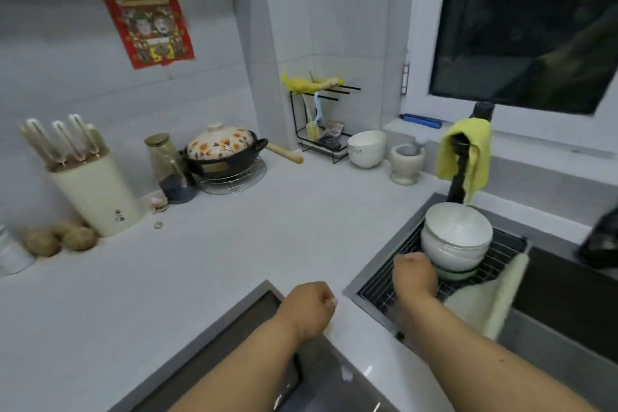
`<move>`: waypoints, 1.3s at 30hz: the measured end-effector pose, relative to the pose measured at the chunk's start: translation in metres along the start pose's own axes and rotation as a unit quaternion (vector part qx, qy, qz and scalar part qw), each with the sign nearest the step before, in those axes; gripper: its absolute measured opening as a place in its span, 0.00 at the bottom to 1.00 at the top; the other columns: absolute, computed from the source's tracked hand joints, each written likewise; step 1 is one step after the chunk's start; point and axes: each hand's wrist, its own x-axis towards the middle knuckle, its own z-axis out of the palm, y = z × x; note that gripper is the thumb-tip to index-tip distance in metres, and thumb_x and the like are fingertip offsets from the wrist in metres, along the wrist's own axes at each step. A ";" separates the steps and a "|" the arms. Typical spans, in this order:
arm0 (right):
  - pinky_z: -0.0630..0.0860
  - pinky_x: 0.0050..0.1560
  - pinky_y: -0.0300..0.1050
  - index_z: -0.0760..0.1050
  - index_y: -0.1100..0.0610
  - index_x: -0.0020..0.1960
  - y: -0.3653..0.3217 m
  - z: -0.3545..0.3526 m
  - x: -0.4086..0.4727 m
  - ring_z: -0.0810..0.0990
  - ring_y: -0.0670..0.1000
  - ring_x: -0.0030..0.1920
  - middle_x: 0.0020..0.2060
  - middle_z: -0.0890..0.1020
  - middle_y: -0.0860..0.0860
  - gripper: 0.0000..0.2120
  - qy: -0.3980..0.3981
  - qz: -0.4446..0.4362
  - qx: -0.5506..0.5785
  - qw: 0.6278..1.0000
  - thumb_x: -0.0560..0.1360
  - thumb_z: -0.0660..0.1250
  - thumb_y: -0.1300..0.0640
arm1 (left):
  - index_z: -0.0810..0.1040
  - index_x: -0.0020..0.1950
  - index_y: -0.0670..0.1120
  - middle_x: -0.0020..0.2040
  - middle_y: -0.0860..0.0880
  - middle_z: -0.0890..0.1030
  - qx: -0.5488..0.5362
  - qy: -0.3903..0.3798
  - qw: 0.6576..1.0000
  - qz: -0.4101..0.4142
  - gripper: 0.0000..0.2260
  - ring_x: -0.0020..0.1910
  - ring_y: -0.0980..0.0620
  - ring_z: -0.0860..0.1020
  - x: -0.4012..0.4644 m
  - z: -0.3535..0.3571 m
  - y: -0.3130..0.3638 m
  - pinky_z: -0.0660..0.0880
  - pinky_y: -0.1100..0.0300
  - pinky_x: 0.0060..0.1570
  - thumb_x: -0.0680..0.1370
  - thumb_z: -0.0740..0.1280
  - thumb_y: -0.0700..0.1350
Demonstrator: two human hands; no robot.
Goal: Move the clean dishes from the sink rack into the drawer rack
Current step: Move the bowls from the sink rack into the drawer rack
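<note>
Head cam shows the stacked white bowls (456, 237) sitting on the sink rack (398, 281), right hand (414, 274) beside their base, fingers curled under so can't tell the grip. Left hand (309, 309) fisted, holding nothing. Glazed ceramic: heavy, slippery, chippable, so I'd cup under the bottom bowl.

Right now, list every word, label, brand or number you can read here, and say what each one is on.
Nothing here can be read for certain.
Red wall poster: printed characters and a yellow panel, too blurred to read.
Cream knife block: a small dark mark near its base, too small to read.
Black clay pot: a label on its side, blurred.
Stacked white bowls on the sink rack: no visible print.
</note>
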 end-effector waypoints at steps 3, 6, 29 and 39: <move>0.67 0.41 0.42 0.74 0.62 0.43 0.004 -0.036 0.035 0.75 0.58 0.40 0.38 0.75 0.56 0.08 0.046 0.030 -0.022 0.998 0.77 0.59 0.60 | 0.77 0.61 0.46 0.60 0.48 0.76 0.050 -0.022 0.998 0.041 0.14 0.59 0.49 0.74 0.025 0.023 0.023 0.70 0.61 0.57 0.80 0.58 0.48; 0.71 0.51 0.47 0.69 0.65 0.65 0.007 -0.059 0.065 0.78 0.63 0.56 0.53 0.79 0.61 0.18 0.104 0.086 -0.016 0.991 0.78 0.60 0.56 | 0.72 0.69 0.48 0.67 0.47 0.70 0.093 -0.058 0.991 0.072 0.19 0.67 0.48 0.69 0.046 0.042 0.039 0.67 0.54 0.68 0.79 0.58 0.48; 0.69 0.64 0.51 0.72 0.67 0.65 -0.005 -0.091 0.176 0.73 0.61 0.65 0.64 0.75 0.62 0.17 0.035 0.152 -0.264 0.952 0.79 0.59 0.62 | 0.45 0.79 0.51 0.77 0.45 0.32 0.320 -0.137 0.929 0.127 0.33 0.75 0.46 0.29 0.098 0.082 0.034 0.31 0.42 0.73 0.79 0.43 0.66; 0.66 0.41 0.45 0.73 0.67 0.50 -0.016 -0.102 0.161 0.74 0.60 0.45 0.45 0.76 0.62 0.10 0.121 0.073 -0.160 0.977 0.78 0.58 0.61 | 0.47 0.80 0.52 0.79 0.46 0.35 0.279 -0.135 0.942 0.128 0.31 0.76 0.47 0.31 0.099 0.080 0.033 0.33 0.43 0.74 0.80 0.45 0.65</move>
